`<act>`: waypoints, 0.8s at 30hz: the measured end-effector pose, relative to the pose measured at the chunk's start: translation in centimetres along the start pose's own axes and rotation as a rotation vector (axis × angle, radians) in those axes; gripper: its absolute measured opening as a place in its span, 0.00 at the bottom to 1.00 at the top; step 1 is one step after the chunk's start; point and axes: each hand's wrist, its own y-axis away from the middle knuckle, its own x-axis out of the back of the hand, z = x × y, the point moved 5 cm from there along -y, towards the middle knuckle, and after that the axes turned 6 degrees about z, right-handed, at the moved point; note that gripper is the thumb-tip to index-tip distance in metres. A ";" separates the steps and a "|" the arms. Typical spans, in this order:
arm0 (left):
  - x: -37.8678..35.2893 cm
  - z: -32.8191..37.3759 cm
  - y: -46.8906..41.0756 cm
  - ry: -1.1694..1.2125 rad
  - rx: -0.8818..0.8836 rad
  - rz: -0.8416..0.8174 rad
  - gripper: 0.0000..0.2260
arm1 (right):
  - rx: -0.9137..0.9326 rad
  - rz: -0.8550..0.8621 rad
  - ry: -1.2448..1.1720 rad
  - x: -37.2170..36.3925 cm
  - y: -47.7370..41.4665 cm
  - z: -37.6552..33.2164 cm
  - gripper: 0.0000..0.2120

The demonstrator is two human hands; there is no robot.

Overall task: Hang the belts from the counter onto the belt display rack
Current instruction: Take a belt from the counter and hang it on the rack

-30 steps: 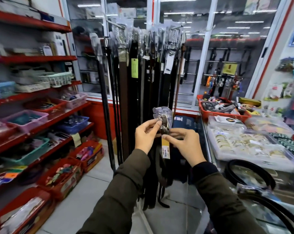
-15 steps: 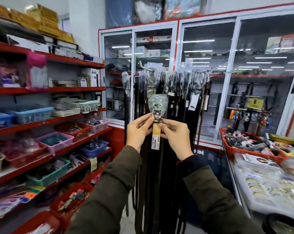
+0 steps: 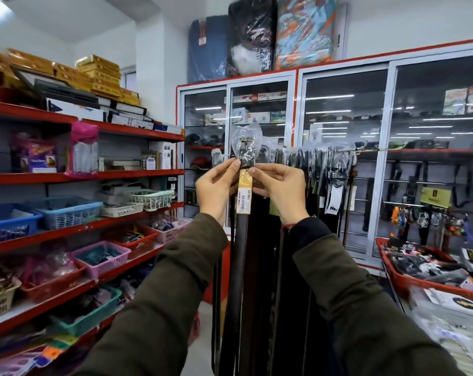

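I hold a dark brown belt (image 3: 240, 253) upright in front of me, its buckle wrapped in clear plastic (image 3: 245, 146) and a yellow price tag (image 3: 245, 192) hanging below. My left hand (image 3: 216, 187) pinches the belt just under the buckle from the left; my right hand (image 3: 283, 189) pinches it from the right. The strap hangs straight down between my sleeves. Right behind it stands the belt display rack (image 3: 322, 156), its top crowded with plastic-wrapped buckles and several dark belts hanging down.
Red shelves (image 3: 137, 176) with plastic baskets and boxes line the left side. Glass-door cabinets (image 3: 344, 164) stand behind the rack. At the right is a counter with a red tray (image 3: 400, 278) of goods and packaged items.
Both hands have raised the belt's buckle from chest height up to the level of the rack's top, and my view has tilted upward; the counter has slid low to the right.
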 end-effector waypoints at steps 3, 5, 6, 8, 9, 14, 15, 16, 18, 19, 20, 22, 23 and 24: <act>-0.4 0.5 -1.1 0.025 0.022 0.006 0.09 | -0.017 0.004 -0.045 -0.9 -1.1 -0.1 0.06; -0.6 0.5 -1.7 0.033 0.055 -0.002 0.09 | -0.045 0.013 -0.065 -1.2 -1.5 0.0 0.05; -0.6 0.5 -1.8 0.033 0.068 -0.006 0.10 | -0.058 0.020 -0.070 -1.2 -1.6 0.1 0.05; -0.7 0.4 -2.0 0.031 0.084 -0.015 0.09 | -0.077 0.031 -0.081 -1.0 -1.7 0.4 0.07; -0.6 0.3 -2.1 0.032 0.090 -0.017 0.09 | -0.083 0.029 -0.083 -1.0 -1.8 0.5 0.08; -0.8 0.4 -2.4 0.066 0.124 -0.008 0.06 | -0.099 0.013 -0.134 -1.3 -1.9 0.6 0.10; -0.8 0.4 -2.6 0.067 0.125 0.001 0.06 | -0.098 0.012 -0.143 -1.4 -2.0 0.4 0.10; -0.9 0.5 -2.8 0.064 0.126 0.007 0.07 | -0.097 0.013 -0.147 -1.5 -2.1 0.3 0.10; -0.9 0.4 -3.1 0.051 0.136 0.009 0.10 | -0.104 0.018 -0.140 -1.5 -2.5 0.3 0.10; -0.9 0.2 -3.3 0.042 0.144 0.007 0.10 | -0.112 0.018 -0.128 -1.4 -2.7 0.5 0.09; -0.9 -0.1 -3.4 0.034 0.156 0.005 0.10 | -0.122 0.018 -0.111 -1.2 -2.8 0.8 0.08; -0.9 -0.9 -3.3 0.014 0.178 0.003 0.11 | -0.144 0.022 -0.077 -0.8 -3.0 1.6 0.05; -0.9 -1.3 -3.3 -0.005 0.176 0.006 0.12 | -0.153 0.025 -0.066 -0.6 -3.1 2.1 0.04; -0.9 -1.6 -3.1 -0.025 0.168 0.007 0.12 | -0.159 0.028 -0.057 -0.3 -3.2 2.6 0.03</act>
